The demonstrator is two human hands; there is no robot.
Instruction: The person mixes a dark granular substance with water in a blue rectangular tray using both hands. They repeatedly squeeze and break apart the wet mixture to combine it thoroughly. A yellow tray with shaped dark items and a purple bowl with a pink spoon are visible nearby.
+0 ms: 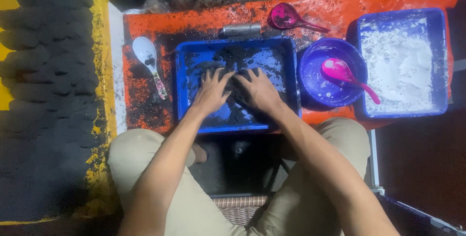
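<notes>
Both my hands press side by side, palms down, on a lump of black paste in a blue rectangular tray (pixel 286 54) on an orange sheet. My left hand (pixel 211 92) lies flat with blackened fingers spread over the left of the black mass (pixel 233 112). My right hand (pixel 258 92) covers its right part, fingertips dirty, thumb close to the left hand. Neither hand holds a tool.
A white spoon (pixel 148 59) lies left of the tray, a metal cylinder (pixel 239 30) and a pink scoop (pixel 290 18) behind it. A blue bowl (pixel 310 71) with a pink spoon (pixel 345 75) and a blue tray of white powder (pixel 400 63) stand right. Rows of black lumps (pixel 48 61) cover a yellow sheet left.
</notes>
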